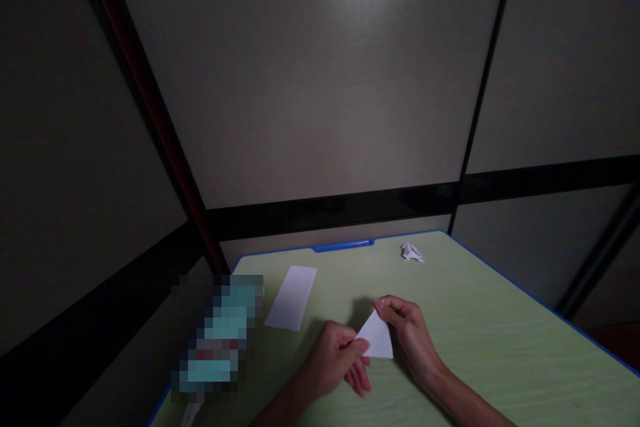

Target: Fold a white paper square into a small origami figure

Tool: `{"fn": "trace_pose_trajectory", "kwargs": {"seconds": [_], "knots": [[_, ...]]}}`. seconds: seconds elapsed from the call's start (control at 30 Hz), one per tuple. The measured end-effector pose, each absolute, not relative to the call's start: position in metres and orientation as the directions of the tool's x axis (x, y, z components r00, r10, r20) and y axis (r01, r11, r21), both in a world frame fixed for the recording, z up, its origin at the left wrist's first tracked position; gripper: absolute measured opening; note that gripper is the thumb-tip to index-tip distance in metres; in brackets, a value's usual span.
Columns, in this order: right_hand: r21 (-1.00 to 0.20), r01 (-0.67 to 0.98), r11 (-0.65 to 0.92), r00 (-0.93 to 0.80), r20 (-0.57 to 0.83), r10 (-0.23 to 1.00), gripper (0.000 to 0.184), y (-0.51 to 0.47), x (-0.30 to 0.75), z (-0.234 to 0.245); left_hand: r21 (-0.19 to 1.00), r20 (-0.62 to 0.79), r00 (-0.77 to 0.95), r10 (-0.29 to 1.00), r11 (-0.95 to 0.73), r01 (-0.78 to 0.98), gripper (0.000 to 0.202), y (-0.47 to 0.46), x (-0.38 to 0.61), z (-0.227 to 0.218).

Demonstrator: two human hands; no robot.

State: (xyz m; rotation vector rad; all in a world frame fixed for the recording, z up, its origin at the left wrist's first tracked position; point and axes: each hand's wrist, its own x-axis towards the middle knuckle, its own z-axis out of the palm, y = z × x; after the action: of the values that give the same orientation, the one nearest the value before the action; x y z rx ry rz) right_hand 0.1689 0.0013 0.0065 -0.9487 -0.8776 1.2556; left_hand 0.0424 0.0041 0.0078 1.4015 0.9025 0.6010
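Observation:
A small white paper folded into a triangle (377, 338) is held just above a pale green table (480, 333). My left hand (339, 358) pinches the triangle's lower left corner between thumb and fingers. My right hand (410, 337) grips its upper right edge, with the fingertips at the top point. Both hands are closed on the paper near the table's middle front.
A flat white paper strip (291, 297) lies on the table left of my hands. A small folded paper figure (412, 252) sits near the far right corner. A blurred blue-green object (220, 337) stands at the table's left edge. Wall panels rise close behind the blue-rimmed table.

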Motion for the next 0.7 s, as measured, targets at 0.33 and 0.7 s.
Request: {"fn": "trace_pose_trajectory", "kwargs": {"seconds": [0.33,0.7], "knots": [[-0.986,-0.144,0.081,0.054,0.073,0.996,0.030,0.000,0.168,0.008,0.992,-0.095,0.516,0.852,0.039,0.118,0.030,0.006,0.043,0.004],[-0.913,0.303,0.273,0.017,0.292,0.956,0.030,-0.010,0.157,0.013,0.974,0.094,0.446,0.890,-0.176,0.145,0.026,0.004,0.041,0.004]]}}
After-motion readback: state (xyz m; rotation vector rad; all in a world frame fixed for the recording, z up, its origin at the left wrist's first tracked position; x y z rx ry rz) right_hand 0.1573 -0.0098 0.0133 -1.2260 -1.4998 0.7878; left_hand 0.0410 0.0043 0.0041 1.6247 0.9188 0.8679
